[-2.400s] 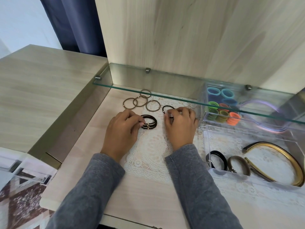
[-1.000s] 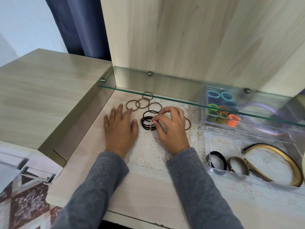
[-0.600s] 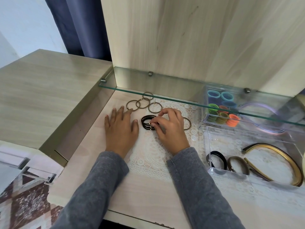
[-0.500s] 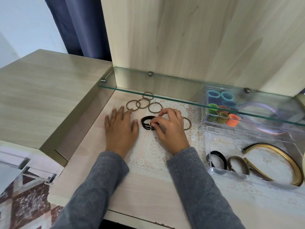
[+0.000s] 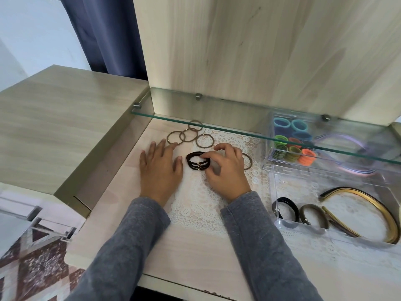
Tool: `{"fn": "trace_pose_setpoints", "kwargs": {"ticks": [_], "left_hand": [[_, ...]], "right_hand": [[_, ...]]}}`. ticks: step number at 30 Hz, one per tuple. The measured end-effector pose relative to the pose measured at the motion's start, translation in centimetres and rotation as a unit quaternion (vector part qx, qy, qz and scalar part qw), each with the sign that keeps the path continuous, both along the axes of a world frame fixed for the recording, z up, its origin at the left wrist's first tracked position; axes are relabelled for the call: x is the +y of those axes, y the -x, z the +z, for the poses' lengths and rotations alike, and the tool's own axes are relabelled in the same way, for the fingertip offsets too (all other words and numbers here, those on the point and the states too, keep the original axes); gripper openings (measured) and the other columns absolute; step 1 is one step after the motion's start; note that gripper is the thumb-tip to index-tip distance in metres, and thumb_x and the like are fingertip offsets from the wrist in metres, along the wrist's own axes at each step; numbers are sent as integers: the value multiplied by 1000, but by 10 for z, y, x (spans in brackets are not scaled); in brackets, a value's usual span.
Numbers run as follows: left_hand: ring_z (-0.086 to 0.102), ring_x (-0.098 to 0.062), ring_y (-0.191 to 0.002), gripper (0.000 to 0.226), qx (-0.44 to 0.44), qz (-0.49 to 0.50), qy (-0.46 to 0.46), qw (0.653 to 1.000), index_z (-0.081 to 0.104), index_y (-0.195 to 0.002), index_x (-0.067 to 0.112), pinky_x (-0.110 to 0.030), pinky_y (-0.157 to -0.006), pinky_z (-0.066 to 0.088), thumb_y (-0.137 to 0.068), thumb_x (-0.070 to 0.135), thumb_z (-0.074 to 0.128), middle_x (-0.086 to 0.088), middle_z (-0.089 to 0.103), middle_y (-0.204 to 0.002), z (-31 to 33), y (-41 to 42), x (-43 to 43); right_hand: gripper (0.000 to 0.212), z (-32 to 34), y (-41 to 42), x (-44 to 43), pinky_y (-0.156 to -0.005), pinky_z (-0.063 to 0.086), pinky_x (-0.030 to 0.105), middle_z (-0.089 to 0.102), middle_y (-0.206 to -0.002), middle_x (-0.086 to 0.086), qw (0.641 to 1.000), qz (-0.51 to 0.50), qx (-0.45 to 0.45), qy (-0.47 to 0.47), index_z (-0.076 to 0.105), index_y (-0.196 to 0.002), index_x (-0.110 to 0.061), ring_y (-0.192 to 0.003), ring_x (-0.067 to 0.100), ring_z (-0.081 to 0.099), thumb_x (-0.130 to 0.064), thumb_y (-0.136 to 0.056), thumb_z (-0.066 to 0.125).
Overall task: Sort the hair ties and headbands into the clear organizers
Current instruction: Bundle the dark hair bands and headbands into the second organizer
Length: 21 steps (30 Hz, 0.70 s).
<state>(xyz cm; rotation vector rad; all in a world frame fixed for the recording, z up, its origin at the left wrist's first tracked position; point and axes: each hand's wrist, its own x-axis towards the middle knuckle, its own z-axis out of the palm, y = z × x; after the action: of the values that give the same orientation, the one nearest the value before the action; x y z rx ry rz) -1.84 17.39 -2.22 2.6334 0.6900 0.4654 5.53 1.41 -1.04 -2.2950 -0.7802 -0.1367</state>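
The right hand (image 5: pixel 225 170) pinches the stacked black hair ties (image 5: pixel 198 161) with curled fingers, while the left hand (image 5: pixel 159 168) rests flat, fingers straight, on the desk (image 5: pixel 195 253).

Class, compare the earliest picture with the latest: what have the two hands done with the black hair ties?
The left hand let go of the black hair ties and now lies flat beside them. The right hand moved left and now pinches that stack with its fingers. The brown hair ties behind and both clear organizers stayed put.
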Motion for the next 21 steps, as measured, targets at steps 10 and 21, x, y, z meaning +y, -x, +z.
{"fn": "trace_pose_setpoints", "kwargs": {"ticks": [10,21], "left_hand": [[14,-23,-152,45,-16,-20,30,999,44,-145,28,-47,-123,5,-99,31,48,0,32,-160,1,-2,1],[20,-27,-150,42,-34,-17,39,999,50,-139,26,-49,-121,10,-96,27,53,0,41,-153,-3,-3,3]], "right_hand": [[26,9,4,-8,-101,17,33,38,-125,-4,998,11,-3,67,67,-105,-36,-119,18,25,-26,-81,60],[11,1,13,-11,-91,24,30,49,-105,-1,992,14,-102,68,72,-95,-18,-106,18,33,-21,-84,71]]}}
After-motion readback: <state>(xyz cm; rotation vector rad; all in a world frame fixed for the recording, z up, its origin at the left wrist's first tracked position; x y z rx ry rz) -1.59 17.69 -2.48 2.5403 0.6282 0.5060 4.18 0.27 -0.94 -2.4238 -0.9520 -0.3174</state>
